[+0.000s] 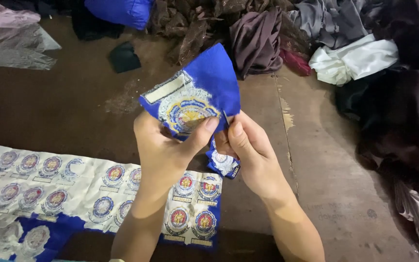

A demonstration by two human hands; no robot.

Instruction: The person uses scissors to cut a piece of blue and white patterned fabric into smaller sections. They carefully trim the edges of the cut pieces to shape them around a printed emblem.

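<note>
Hidden bits first: the lower part of the blue fabric piece (197, 94) sits behind the left hand (163, 150), and another fold of it (224, 162) hangs below and behind the right hand (250, 155), so its full outline can't be made out. Badge detail on it is too fine to resolve, just a round gold-and-white emblem with a pale bar above. Right hand's fingers mostly curled away from camera; something thin and dark pokes up between the thumbs, can't tell what.

Fabric piece is held up in the air above the middle of the brown surface (73, 111), roughly triangular, tip pointing up toward the far edge, long axis near vertical with a slight lean right.

Left fingers clamp its lower edge, thumb pressed across the emblem. Right fingers pinch the same edge just beside the left thumb.

Sheet of emblem patches (49, 184) lies flat at the near-left edge, cut off by the frame. Heap of dark and white cloth (355, 60) lines the far and right edges.
</note>
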